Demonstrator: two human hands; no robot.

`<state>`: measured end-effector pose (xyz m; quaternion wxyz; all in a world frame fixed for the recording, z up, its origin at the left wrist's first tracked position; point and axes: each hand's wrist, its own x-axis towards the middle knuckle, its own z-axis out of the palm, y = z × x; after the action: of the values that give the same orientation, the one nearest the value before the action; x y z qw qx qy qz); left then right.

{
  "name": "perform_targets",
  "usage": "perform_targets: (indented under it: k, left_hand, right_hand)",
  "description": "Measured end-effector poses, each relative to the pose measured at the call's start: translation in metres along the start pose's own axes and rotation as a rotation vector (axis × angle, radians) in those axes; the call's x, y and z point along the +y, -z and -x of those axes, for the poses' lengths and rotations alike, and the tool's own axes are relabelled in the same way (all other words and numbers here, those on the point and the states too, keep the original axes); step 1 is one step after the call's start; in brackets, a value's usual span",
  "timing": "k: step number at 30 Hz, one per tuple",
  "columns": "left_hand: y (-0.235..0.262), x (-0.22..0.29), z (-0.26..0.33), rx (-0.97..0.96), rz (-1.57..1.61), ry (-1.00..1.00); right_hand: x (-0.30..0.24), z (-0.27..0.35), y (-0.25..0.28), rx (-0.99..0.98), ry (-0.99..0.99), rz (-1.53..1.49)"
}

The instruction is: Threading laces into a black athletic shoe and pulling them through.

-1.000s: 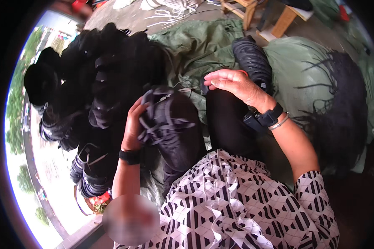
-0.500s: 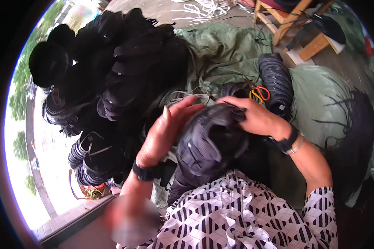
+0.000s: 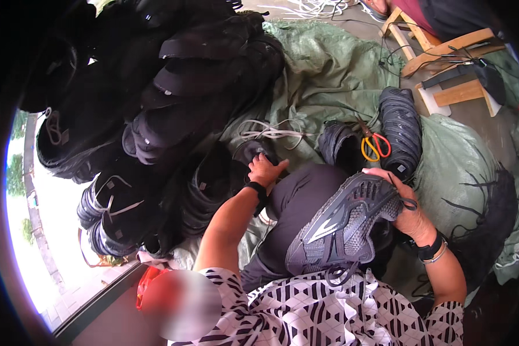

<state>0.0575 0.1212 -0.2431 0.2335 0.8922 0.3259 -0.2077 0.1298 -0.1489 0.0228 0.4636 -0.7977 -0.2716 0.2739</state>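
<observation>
Left hand (image 3: 263,170) moved to shoe pile (image 3: 173,109), right hand (image 3: 406,210) perhaps gripping sneaker (image 3: 343,225)

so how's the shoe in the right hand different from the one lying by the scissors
The held shoe lies on its side across the lap, its mesh upper and laces showing; the shoe by the scissors lies sole up on the green cloth, only its ridged tread showing. The right hand grips the held shoe at its toe end; the other lies untouched, beside the orange-handled scissors. The held one looks greyer, the other blacker. Both are dark sports shoes.
</observation>
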Motion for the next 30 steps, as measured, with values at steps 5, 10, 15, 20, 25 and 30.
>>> perform_targets:
  k: [5, 10, 15, 20, 25, 30]
  left_hand:
    - [-0.020, -0.049, -0.056, -0.164, 0.122, 0.021]
    - [0.075, -0.039, 0.006, -0.561, 1.644, -0.108]
    - [0.129, -0.022, 0.049, -0.485, 1.988, -0.385]
    - [0.173, -0.012, 0.076, -0.396, 2.144, -0.455]
    - [0.232, 0.018, 0.123, -0.336, 2.202, -0.678]
    - [0.300, 0.045, 0.177, 0.122, 1.950, -0.890]
  right_hand:
    - [-0.002, -0.003, -0.004, 0.009, -0.032, 0.035]
    - [0.010, -0.006, -0.002, -0.005, -0.037, -0.086]
    - [0.021, -0.016, -0.010, -0.068, -0.018, -0.087]
    - [0.022, -0.012, -0.017, 0.010, 0.049, -0.126]
    - [-0.017, -0.019, -0.016, 0.225, 0.390, 0.143]
    - [-0.058, -0.028, -0.013, 0.397, 0.776, -0.054]
